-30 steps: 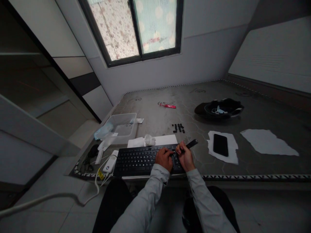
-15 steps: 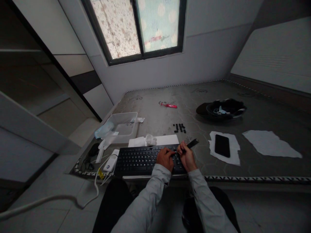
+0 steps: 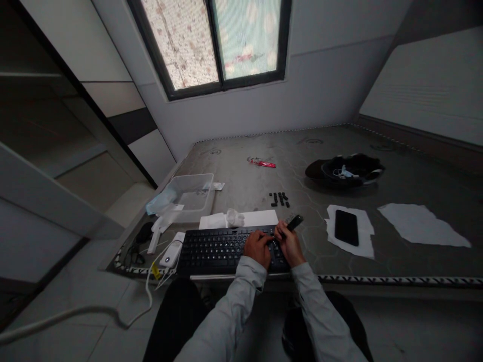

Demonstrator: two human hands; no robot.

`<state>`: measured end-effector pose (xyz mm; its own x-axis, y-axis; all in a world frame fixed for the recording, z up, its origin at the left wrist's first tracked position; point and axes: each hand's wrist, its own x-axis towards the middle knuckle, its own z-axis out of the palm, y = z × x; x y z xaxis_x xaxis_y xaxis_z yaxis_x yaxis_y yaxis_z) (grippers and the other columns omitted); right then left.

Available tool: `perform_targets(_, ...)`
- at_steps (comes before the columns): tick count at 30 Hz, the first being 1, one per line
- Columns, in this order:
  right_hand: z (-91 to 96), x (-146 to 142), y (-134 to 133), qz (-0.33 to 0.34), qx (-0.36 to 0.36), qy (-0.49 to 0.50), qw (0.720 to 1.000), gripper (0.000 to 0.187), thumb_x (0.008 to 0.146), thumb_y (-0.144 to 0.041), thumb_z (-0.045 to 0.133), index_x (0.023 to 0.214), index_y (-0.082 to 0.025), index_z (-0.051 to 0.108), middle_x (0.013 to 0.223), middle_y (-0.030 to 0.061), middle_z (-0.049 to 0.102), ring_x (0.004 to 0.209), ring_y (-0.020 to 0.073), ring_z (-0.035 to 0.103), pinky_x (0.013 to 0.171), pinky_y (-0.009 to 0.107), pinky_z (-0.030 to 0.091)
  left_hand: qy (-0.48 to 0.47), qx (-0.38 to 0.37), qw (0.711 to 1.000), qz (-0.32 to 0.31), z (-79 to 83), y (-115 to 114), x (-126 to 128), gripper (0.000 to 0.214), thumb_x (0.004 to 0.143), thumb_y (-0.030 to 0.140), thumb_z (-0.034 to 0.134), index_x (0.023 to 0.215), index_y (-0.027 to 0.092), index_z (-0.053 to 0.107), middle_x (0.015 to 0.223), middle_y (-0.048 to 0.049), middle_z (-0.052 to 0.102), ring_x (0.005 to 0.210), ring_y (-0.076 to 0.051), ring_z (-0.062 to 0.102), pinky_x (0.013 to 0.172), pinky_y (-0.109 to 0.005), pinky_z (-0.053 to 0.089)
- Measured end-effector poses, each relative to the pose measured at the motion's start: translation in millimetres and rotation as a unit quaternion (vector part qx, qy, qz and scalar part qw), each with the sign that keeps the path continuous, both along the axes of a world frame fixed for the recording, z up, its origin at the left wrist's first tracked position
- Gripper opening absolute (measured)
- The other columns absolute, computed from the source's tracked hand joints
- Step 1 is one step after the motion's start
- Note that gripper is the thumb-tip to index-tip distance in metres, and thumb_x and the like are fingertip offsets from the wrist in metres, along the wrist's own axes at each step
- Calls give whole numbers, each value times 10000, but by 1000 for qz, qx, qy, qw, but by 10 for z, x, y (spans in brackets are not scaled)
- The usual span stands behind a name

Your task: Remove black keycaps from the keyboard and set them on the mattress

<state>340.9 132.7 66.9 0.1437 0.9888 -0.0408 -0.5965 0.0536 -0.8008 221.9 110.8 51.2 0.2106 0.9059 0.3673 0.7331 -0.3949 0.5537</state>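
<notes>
A black keyboard [image 3: 211,250] lies at the front edge of the grey surface, and some keys look to be off its right part. My right hand [image 3: 290,247] is closed around a black pen-like tool [image 3: 295,221], its thick end pointing up and right and its lower end down among the keys. My left hand [image 3: 257,248] rests on the keyboard just left of it, fingers bent together and reaching to the tool's lower end. Whatever is between those fingertips is too small to make out. Several loose black keycaps [image 3: 279,199] lie beyond the keyboard.
Behind the keyboard are white paper [image 3: 260,217] and a crumpled tissue [image 3: 234,217]. A clear plastic box [image 3: 192,201] and a white power bank [image 3: 171,253] with a cable stand left. To the right lie a phone [image 3: 346,227] on paper, a cap [image 3: 343,171] and a red-handled tool [image 3: 263,163].
The upper end of the pen-like tool has swung slightly left and stands a little steeper. Both hands stay at the same spot on the keyboard.
</notes>
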Motion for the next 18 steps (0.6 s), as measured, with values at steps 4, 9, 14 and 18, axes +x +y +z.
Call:
perform_targets(4,-33,-17,56,9,-5,-30,1000,431,739,-506,723,600,-215,437,538,-68,326,476,85,258,457,254,218,5,-5,1000,-4,-11,15,-9,408,728,0,497,992,202,735,969,-66,629,950,-213,544,897,-362,470)
perform_targets(9,-69,-95,46,-22,10,-189,982,483,822,-602,581,585,-218,409,508,-59,346,488,100,306,491,263,252,15,-1,1000,-8,-67,58,-12,390,709,3,493,960,184,731,952,-73,631,936,-219,536,867,-353,474)
perform_targets(14,-142,-161,-43,-57,91,-313,944,463,814,-594,589,596,-204,465,568,-30,451,571,127,417,566,271,331,21,-3,1000,2,-101,81,-8,359,714,1,483,929,164,721,946,-84,633,921,-222,532,852,-349,470)
perform_targets(18,-259,-146,-55,-75,98,-297,947,491,833,-600,563,556,-211,446,528,-29,424,530,121,392,534,272,335,16,8,1000,-8,-108,54,-16,321,711,9,501,882,180,712,932,-72,631,915,-217,534,838,-348,460)
